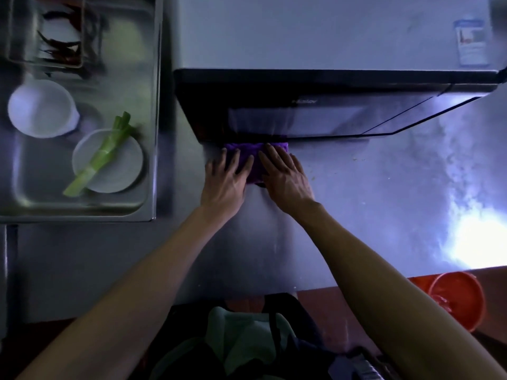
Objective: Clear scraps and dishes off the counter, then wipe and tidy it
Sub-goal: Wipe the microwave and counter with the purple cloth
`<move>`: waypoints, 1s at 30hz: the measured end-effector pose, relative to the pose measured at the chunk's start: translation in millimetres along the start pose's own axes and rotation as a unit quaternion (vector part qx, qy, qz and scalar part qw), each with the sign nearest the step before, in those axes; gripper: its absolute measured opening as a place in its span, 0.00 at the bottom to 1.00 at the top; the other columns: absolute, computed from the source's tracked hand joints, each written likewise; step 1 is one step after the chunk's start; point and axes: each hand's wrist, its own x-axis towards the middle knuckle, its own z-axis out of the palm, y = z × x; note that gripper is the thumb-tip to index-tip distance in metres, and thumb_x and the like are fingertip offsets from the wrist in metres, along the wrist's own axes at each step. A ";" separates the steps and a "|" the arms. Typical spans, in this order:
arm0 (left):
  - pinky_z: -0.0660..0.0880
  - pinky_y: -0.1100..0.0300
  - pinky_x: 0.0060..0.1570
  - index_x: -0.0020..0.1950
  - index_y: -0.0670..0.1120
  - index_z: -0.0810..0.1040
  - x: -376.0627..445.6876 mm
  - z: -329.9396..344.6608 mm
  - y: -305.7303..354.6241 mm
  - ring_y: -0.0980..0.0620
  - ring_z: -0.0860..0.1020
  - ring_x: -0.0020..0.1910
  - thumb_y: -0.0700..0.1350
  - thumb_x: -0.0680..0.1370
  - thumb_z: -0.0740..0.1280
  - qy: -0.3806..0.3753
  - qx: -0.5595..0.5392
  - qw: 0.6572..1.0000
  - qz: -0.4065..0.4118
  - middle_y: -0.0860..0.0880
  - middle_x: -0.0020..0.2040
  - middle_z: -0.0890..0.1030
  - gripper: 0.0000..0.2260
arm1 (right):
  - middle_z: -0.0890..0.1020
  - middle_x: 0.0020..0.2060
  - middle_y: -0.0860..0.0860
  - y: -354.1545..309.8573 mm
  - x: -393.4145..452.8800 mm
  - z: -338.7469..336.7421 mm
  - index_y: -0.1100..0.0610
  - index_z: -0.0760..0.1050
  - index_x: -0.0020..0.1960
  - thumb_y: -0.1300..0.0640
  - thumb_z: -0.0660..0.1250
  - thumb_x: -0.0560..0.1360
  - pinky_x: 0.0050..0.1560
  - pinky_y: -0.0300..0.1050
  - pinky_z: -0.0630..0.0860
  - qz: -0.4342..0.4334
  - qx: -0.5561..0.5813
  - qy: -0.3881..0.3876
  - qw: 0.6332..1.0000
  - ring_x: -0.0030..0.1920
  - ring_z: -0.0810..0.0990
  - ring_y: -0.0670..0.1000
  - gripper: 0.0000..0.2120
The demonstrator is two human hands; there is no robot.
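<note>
A folded purple cloth (256, 163) lies on the steel counter (370, 193), right against the foot of a black microwave (301, 116). My left hand (226, 182) presses flat on the cloth's left part, fingers straight. Beside it, my right hand (286, 176) presses the right part the same way. In the sink (153, 133) at the left sit a white bowl (41, 108), a white plate (120, 171) with a green leek stalk (101, 157) across it, and a metal tray (16, 31) holding dark chili scraps.
A small labelled plastic container (470, 42) stands on top of the microwave at the far right. An orange bucket (458, 300) sits on the floor below the counter's front edge. A few tiny specks lie on the counter to the right of the cloth.
</note>
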 end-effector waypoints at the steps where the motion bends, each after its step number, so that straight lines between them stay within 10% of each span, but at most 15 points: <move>1: 0.58 0.41 0.71 0.81 0.51 0.53 2.4 -0.6 8.5 0.38 0.56 0.78 0.49 0.83 0.55 -0.002 -0.003 1.000 -0.004 0.43 0.80 0.58 0.26 | 0.52 0.81 0.53 8.4 -2.0 -1.1 0.52 0.52 0.81 0.49 0.56 0.84 0.80 0.56 0.49 -0.006 -0.001 0.001 1.000 0.81 0.49 0.56 0.28; 30: 0.57 0.41 0.71 0.80 0.53 0.55 99.4 -13.9 234.0 0.38 0.56 0.78 0.46 0.82 0.59 -0.033 -0.021 0.999 0.015 0.45 0.80 0.58 0.27 | 0.62 0.78 0.53 222.3 -70.7 -27.3 0.50 0.64 0.78 0.51 0.63 0.80 0.73 0.56 0.59 0.065 0.057 0.063 0.994 0.78 0.58 0.58 0.26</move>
